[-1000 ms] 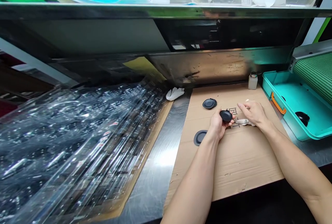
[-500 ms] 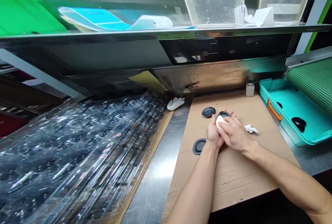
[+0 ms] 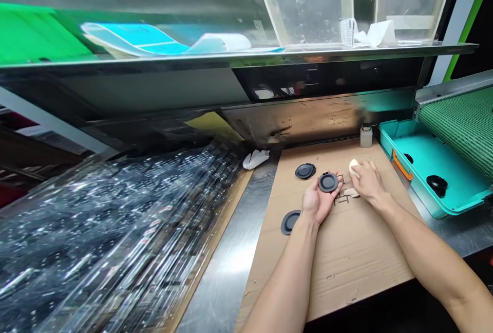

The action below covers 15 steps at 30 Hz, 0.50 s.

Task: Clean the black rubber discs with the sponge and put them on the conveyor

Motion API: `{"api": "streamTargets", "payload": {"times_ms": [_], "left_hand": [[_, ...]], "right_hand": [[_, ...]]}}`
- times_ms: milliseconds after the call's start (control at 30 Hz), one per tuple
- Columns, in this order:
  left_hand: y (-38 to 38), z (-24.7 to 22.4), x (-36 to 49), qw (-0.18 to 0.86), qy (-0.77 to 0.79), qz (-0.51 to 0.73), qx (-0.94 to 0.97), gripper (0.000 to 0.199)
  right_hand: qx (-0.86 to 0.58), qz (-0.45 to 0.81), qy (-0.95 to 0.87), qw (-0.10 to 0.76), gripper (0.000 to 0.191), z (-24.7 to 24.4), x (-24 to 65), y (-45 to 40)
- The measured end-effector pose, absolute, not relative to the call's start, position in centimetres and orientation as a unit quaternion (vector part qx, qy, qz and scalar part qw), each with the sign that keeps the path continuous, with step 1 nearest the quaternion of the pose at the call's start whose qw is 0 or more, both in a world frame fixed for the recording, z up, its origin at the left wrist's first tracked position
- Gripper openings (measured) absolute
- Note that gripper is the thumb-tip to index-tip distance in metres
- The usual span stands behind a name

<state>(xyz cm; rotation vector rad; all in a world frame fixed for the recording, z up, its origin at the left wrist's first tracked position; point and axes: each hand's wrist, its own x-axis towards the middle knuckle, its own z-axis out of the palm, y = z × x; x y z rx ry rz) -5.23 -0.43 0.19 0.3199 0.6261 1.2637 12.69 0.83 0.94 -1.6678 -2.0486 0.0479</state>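
Note:
My left hand [image 3: 316, 202], palm up, holds a round black plastic lid [image 3: 328, 182] with a small tab on its rim. To its right, my right hand [image 3: 367, 181] pinches a small cream-coloured pad [image 3: 353, 166], apart from the lid. A crumpled white cloth or paper [image 3: 351, 192] lies on the cardboard between the two hands. Beyond my left hand sit more black lids [image 3: 305, 170], seemingly stacked. Another black lid [image 3: 290, 222] lies flat beside my left wrist, partly hidden by it.
Brown cardboard [image 3: 346, 271] covers the metal bench. A small bottle [image 3: 366, 135] stands at its back edge. On the right are a teal tray [image 3: 458, 153] holding black parts and a green conveyor belt [image 3: 462, 112]. Clear plastic-wrapped stock [image 3: 127, 230] fills the left.
My right hand has lifted the cream pad off the lid and moved right with it. My left hand has opened out somewhat, still holding the lid. The view has shifted slightly.

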Motion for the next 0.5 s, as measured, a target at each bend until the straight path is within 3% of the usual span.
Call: {"api": "streamTargets", "payload": {"times_ms": [133,300,500], "left_hand": [[-0.7,0.7,-5.4,0.779,0.252,0.559,0.132,0.045],[-1.4,1.2,-4.8,0.752,0.28,0.56,0.205,0.032],[-4.0,2.0,-2.1,0.471,0.372,0.65,0.466,0.086]], "right_hand": [[-0.66,0.04,-0.695,0.282,0.026,-0.4,15.3,2.7],[-0.667,0.058,-0.674,0.312,0.028,-2.1,16.0,3.5],[-0.667,0.052,-0.677,0.308,0.027,-2.0,15.7,3.3]]}}
